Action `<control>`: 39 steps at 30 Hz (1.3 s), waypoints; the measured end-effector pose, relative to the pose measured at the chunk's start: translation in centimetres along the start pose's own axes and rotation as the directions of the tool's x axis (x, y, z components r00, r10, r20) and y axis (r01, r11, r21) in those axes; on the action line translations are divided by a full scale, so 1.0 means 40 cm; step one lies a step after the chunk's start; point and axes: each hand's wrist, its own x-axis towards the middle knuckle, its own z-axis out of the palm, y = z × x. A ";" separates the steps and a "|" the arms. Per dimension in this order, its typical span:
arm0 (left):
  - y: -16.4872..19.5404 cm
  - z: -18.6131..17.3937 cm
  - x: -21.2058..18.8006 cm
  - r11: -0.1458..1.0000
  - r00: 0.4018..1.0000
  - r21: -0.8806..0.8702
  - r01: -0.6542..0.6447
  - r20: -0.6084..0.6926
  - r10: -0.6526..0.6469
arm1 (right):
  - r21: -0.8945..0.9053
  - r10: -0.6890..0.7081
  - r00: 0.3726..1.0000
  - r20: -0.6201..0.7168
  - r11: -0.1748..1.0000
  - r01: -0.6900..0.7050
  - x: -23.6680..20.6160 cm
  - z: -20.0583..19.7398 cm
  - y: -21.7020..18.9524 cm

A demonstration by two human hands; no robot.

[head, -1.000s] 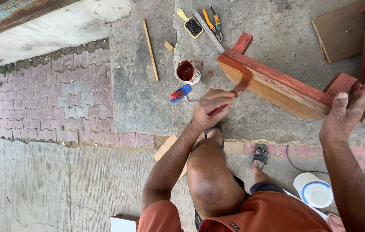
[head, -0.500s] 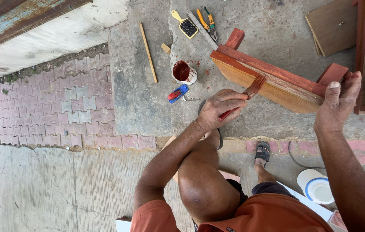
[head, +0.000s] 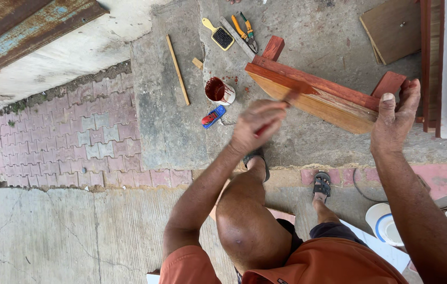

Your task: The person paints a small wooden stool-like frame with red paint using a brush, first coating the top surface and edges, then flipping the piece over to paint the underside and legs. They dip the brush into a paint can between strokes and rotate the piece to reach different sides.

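Paintbrush (head: 286, 100) sat gripped in the fingers of your left hand (head: 256, 126), its bristles touching the red-stained top edge of the wooden frame (head: 313, 97) that lay tilted on the concrete floor (head: 171, 126). Your right hand (head: 394, 123) clasped the frame's far end, fingers wrapped over the edge. A cup of red stain (head: 219, 90) stood near the frame's other end, just beside a small blue tool (head: 213, 117).

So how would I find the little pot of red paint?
Start at the long wooden bench piece being painted. Just off its end, on the grey concrete slab, stands the paint cup. It is the only round thing there, white outside and dark red inside, near a blue and red tool.
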 end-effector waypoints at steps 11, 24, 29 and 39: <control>-0.052 -0.050 -0.058 0.991 0.986 0.062 0.118 -0.121 -0.110 | -0.033 0.007 1.000 0.020 0.999 -0.007 0.001 -0.002 0.000; -0.030 -0.037 -0.064 0.995 0.987 0.068 0.071 -0.151 -0.060 | 0.011 -0.002 1.000 0.020 1.000 0.002 0.004 0.000 0.013; -0.046 -0.025 -0.073 0.986 0.975 0.099 0.137 -0.191 -0.116 | 0.009 -0.012 1.000 0.009 1.000 0.012 0.001 -0.001 0.021; -0.030 -0.007 -0.058 0.999 0.997 0.006 0.052 -0.051 -0.052 | -0.035 -0.017 1.000 0.014 0.999 0.018 -0.004 0.002 -0.008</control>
